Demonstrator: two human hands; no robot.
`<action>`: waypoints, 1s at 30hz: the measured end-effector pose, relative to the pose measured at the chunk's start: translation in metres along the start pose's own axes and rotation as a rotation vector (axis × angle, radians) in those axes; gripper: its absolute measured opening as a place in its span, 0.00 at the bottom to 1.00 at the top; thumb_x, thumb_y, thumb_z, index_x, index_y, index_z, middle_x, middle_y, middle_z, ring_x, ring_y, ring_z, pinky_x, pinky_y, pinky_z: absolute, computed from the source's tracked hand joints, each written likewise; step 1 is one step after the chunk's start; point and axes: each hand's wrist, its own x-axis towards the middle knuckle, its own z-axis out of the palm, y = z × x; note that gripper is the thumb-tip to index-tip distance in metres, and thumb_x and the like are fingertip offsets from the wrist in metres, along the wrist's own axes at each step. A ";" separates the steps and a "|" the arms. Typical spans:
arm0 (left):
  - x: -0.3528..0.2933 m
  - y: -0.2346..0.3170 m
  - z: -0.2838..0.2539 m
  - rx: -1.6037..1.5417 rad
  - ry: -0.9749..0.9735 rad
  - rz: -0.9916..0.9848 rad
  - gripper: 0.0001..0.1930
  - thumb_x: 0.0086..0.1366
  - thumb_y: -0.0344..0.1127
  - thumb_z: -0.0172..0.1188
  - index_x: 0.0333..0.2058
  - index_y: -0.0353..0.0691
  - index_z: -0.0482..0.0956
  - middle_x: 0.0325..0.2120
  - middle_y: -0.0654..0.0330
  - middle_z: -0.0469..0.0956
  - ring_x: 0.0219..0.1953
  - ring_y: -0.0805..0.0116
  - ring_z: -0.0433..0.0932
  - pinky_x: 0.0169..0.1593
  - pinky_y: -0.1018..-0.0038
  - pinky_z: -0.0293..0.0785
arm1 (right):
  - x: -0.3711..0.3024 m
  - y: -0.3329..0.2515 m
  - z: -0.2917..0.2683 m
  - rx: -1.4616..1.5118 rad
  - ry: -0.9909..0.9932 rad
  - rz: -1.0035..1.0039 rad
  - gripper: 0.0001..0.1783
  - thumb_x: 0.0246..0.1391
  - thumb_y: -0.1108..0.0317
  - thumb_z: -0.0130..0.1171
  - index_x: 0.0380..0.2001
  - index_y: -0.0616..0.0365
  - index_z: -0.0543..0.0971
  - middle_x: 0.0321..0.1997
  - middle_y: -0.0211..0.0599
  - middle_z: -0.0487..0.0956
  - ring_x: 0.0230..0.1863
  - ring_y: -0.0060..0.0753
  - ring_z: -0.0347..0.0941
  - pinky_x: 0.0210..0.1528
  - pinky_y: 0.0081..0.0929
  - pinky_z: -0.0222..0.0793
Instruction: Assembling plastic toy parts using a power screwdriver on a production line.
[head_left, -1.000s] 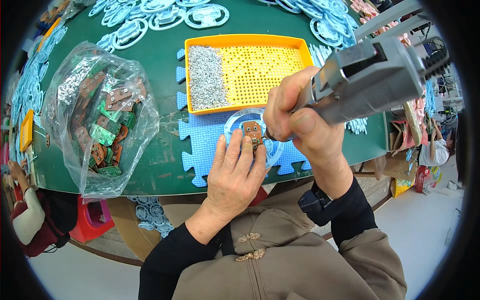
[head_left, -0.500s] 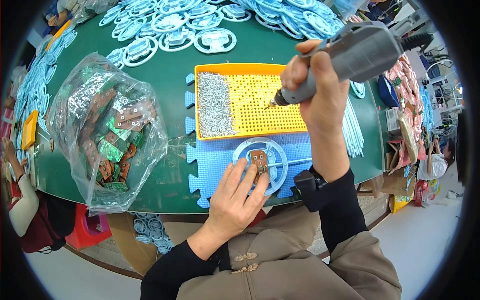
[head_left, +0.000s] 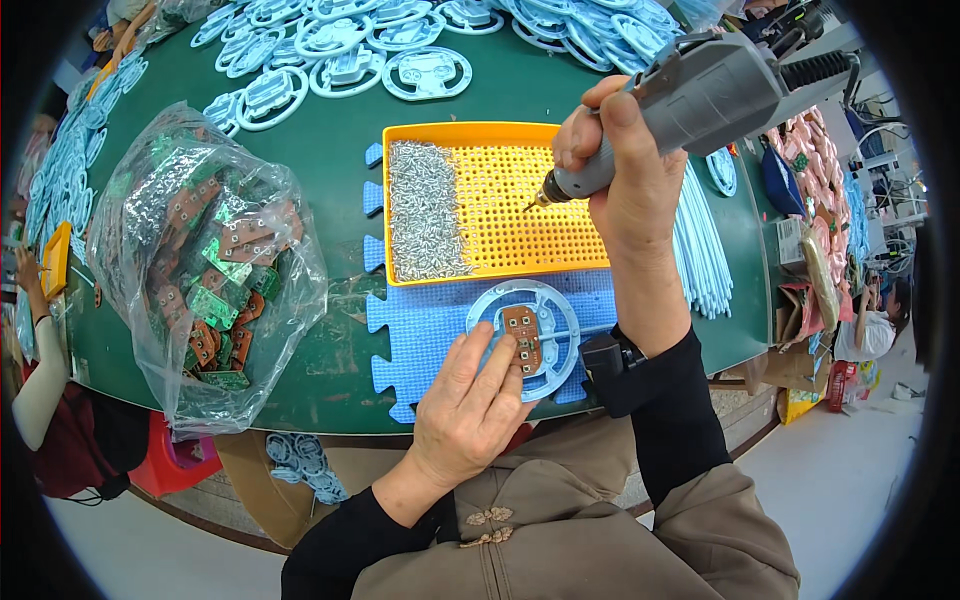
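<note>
My right hand (head_left: 632, 170) is closed around a grey electric screwdriver (head_left: 690, 100), its pointed bit angled down over the holes of a yellow tray (head_left: 490, 275). Small silver screws (head_left: 425, 215) fill that tray's left part. Below it, a light blue wheel-shaped plastic part (head_left: 567, 350) lies on a blue foam mat (head_left: 420, 335). Set inside the wheel is a brown circuit board (head_left: 522, 335). My left hand (head_left: 470, 405) lies with outstretched fingers over the wheel's left side, fingertips touching the board; the thumb cannot be made out.
On the left, a clear plastic bag (head_left: 300, 330) holds green and brown circuit boards. Blue wheel parts (head_left: 427, 73) are heaped at the far side. Thin light blue rods (head_left: 705, 265) lie right of the tray. Another person's arm (head_left: 42, 370) shows at the left edge.
My left fingers have drawn closer together and back, leaving more of the circuit board visible. The screwdriver has shifted slightly left, still in my right hand. The whole view has moved a little.
</note>
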 end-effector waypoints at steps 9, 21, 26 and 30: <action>0.000 0.001 -0.001 -0.010 -0.002 -0.003 0.24 0.42 0.32 0.76 0.38 0.32 0.77 0.48 0.45 0.78 0.58 0.41 0.72 0.57 0.51 0.76 | 0.000 0.000 0.001 -0.053 -0.002 0.008 0.16 0.59 0.55 0.65 0.35 0.56 0.75 0.19 0.29 0.74 0.20 0.25 0.71 0.26 0.25 0.68; 0.002 0.002 -0.003 -0.012 -0.009 0.011 0.24 0.39 0.31 0.76 0.37 0.31 0.78 0.49 0.45 0.78 0.59 0.41 0.72 0.57 0.54 0.76 | 0.001 -0.022 0.004 -0.095 -0.023 -0.041 0.20 0.61 0.55 0.62 0.42 0.62 0.75 0.21 0.31 0.74 0.22 0.25 0.71 0.27 0.26 0.68; -0.002 0.001 -0.002 -0.006 0.002 0.008 0.23 0.39 0.29 0.75 0.37 0.31 0.78 0.49 0.44 0.78 0.58 0.41 0.73 0.57 0.54 0.76 | -0.012 -0.055 0.004 -0.054 -0.144 -0.047 0.29 0.62 0.44 0.57 0.46 0.63 0.73 0.22 0.28 0.70 0.23 0.24 0.66 0.28 0.27 0.64; -0.001 0.001 -0.002 -0.013 0.011 0.009 0.23 0.39 0.29 0.75 0.36 0.31 0.78 0.50 0.45 0.78 0.58 0.41 0.73 0.57 0.54 0.76 | -0.038 -0.063 0.011 -0.098 -0.211 0.021 0.33 0.61 0.38 0.55 0.48 0.62 0.71 0.20 0.27 0.68 0.21 0.23 0.64 0.25 0.25 0.62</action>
